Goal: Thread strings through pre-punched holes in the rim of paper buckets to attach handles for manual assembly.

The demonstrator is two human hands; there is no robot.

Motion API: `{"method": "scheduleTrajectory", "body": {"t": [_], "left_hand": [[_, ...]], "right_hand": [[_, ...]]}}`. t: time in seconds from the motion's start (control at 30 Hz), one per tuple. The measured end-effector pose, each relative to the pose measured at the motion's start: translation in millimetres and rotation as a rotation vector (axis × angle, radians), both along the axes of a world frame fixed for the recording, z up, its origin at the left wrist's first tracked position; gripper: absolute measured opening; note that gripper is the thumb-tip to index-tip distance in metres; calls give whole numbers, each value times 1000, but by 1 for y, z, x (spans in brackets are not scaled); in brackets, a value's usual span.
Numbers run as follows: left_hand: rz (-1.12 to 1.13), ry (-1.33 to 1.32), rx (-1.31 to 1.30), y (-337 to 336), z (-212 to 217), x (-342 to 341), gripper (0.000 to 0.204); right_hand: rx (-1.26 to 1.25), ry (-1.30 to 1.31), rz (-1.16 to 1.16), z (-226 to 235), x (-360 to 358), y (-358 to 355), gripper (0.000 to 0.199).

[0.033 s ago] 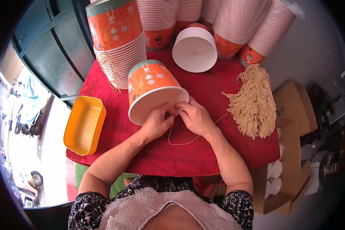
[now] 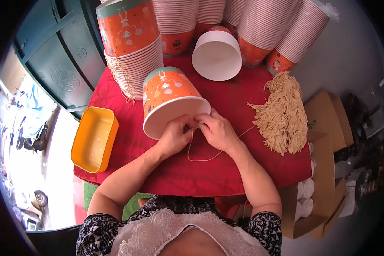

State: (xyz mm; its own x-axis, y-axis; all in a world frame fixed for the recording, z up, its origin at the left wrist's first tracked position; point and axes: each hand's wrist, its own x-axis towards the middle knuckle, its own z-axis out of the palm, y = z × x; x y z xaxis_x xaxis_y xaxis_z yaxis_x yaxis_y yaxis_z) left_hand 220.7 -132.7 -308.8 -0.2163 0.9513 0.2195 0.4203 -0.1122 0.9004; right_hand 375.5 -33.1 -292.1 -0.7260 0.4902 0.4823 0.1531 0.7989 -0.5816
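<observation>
While I stand by the red-covered surface [image 2: 226, 179], I see an orange paper tub [image 2: 170, 91] left of centre, tipped so its white mouth faces the person. It looks light, thin-walled and easily dented; the rim should be the firmest hold. Near the rim's lower right, the left hand [image 2: 178, 133] angles inward, thumb and fingers pinched together; the right hand [image 2: 216, 130] meets it, likewise pinched. Both seem closed on a thin string [image 2: 200, 161], probably soft and limp, though fingers hide the grip. Farther right lies a tan yarn bundle [image 2: 283, 115].
</observation>
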Motion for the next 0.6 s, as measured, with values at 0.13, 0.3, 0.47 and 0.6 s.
{"method": "scheduleTrajectory", "body": {"t": [0.13, 0.3, 0.47, 0.6], "left_hand": [[-19, -19, 56, 2, -5, -1, 4], [-23, -7, 7, 1, 0, 0, 3], [-61, -90, -147, 3, 12, 0, 6], [-36, -215, -175, 5, 9, -3, 7]], "right_hand": [[-10, -20, 3, -1, -1, 0, 13], [0, -31, -23, -1, -3, -1, 11], [-47, -41, -26, -4, -2, 1, 8], [-95, -60, -23, -3, -2, 3, 8]]}}
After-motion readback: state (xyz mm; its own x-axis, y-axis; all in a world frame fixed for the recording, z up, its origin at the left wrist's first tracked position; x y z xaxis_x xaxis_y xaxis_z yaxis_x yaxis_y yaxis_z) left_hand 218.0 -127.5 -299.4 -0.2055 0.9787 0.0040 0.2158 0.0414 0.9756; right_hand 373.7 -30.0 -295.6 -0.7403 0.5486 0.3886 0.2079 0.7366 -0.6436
